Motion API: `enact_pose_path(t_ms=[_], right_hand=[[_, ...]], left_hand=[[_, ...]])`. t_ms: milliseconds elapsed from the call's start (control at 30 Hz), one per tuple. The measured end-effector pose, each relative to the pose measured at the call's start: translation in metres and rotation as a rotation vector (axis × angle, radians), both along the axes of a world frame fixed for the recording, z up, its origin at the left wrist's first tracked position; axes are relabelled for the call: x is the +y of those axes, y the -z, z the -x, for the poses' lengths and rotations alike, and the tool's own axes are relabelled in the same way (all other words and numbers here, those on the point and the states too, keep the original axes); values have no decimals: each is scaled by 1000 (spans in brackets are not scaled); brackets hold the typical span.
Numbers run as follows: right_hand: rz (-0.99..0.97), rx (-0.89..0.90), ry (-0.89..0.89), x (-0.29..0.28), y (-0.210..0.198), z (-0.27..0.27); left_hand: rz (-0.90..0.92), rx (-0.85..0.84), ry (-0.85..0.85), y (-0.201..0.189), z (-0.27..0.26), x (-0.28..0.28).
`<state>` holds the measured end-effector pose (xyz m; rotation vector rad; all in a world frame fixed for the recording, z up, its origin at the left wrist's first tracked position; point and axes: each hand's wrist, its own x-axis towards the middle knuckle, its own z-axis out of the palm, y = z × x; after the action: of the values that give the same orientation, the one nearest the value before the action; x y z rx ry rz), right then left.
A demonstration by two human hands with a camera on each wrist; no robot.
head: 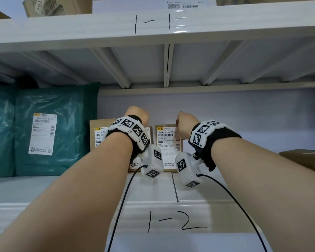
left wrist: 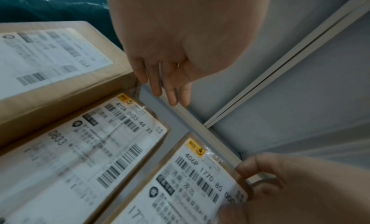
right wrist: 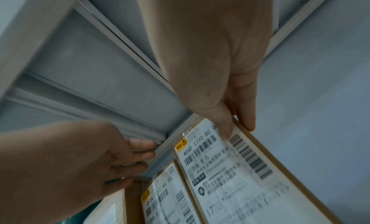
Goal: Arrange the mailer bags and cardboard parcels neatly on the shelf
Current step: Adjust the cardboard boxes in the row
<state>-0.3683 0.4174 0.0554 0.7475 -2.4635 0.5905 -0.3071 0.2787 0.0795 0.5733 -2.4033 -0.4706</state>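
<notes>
While both hands reach into the shelf [head: 65,190] marked 1-2, upright cardboard parcels stand at its back, right of the green mailer bags [head: 49,130].
The right hand [right wrist: 224,88] pinches the top edge of the parcel labelled 406P [right wrist: 236,176], its long axis upright; the left hand [left wrist: 170,56], fingers straight, hovers by the neighbouring parcel [left wrist: 66,161], holding nothing.

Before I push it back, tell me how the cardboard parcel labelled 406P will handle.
The 406P parcel looks flat and stiff, so it probably slides as one piece. Standing upright on its edge, it may tip. The right hand pinches its top corner easily, suggesting it is light.
</notes>
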Motion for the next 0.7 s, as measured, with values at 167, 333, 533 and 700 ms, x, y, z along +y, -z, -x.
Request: enact_pose_path(t_ms=[167,333,533,700], right_hand=[[5,-7,8,-7,2,1],[28,-19,10,-13,5,5],[68,-68,-21,-16,7,11],[40,-128,-30,-12,9,13]], left_hand=[[18,-37,-89,3,-4,1],[-4,36,6,13,3,-8],[-14,85,-11,15,7,-6],[-174,184,47,11,16,-1]])
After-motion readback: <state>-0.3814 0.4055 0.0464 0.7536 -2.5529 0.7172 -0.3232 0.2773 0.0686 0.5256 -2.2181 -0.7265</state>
